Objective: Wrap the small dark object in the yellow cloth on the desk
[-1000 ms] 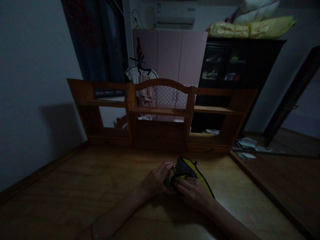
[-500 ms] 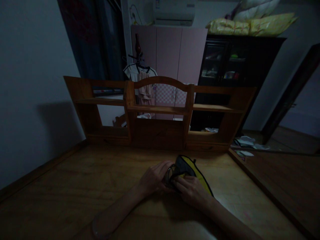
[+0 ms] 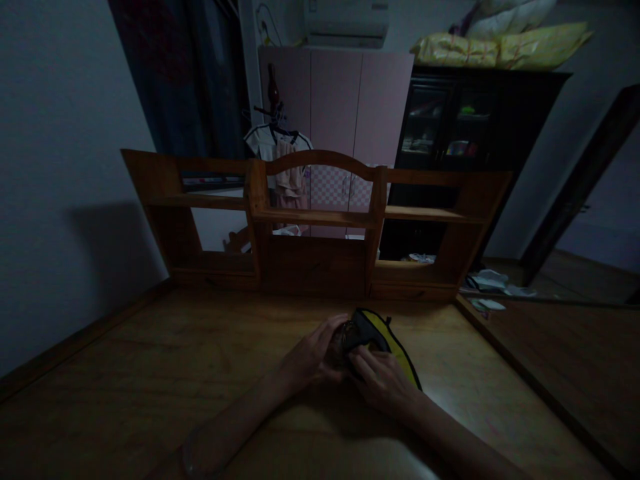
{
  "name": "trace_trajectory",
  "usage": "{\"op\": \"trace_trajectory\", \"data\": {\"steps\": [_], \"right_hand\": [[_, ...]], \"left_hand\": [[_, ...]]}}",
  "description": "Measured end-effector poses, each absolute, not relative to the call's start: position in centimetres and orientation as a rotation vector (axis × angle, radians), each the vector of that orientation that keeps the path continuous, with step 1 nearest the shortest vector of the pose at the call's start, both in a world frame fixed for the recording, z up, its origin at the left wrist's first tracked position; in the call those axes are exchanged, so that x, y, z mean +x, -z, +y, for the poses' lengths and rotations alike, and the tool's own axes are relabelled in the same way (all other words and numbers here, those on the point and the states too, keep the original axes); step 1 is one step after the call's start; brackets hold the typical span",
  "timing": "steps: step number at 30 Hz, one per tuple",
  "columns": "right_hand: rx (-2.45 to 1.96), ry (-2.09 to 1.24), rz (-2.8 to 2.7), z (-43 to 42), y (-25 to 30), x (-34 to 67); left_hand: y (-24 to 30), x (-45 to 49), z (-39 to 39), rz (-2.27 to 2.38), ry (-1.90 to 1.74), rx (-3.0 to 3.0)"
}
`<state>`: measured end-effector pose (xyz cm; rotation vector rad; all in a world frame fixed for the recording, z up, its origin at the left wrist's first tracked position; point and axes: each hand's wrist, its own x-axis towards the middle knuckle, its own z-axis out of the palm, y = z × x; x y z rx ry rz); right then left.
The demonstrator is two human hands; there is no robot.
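Observation:
A yellow and dark grey pouch [image 3: 373, 331] with black edging and a small tab stands tilted above the wooden surface. My right hand [image 3: 380, 377] is closed on its near edge, fingers curled at the opening. On the other side, my left hand [image 3: 317, 350] curves around a dark, thin-rimmed thing [image 3: 345, 339] at the mouth of the pouch. It looks like a pair of glasses, though dim light and my fingers hide most of it. A clear band circles my left forearm.
A wooden shelf unit [image 3: 317, 263] borders the far side of the wooden surface [image 3: 225, 373]. A raised wooden edge [image 3: 520, 367] runs along the right. Beyond stand a pink wardrobe [image 3: 333, 100], a dark cabinet [image 3: 520, 127] and hanging clothes [image 3: 289, 167].
The thin-rimmed thing now sits closer against the pouch and shows less. My left fingers have spread a little around it. My right hand keeps its hold on the pouch.

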<state>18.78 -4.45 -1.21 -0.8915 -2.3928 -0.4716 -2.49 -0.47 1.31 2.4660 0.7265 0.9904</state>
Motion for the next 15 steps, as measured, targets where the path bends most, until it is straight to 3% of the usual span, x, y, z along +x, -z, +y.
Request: {"op": "trace_trajectory", "data": {"steps": [15], "right_hand": [[-0.729, 0.47, -2.462, -4.7, -0.1, 19.2]], "left_hand": [[-0.4, -1.6, 0.1, 0.644, -1.145, 2.403]]}}
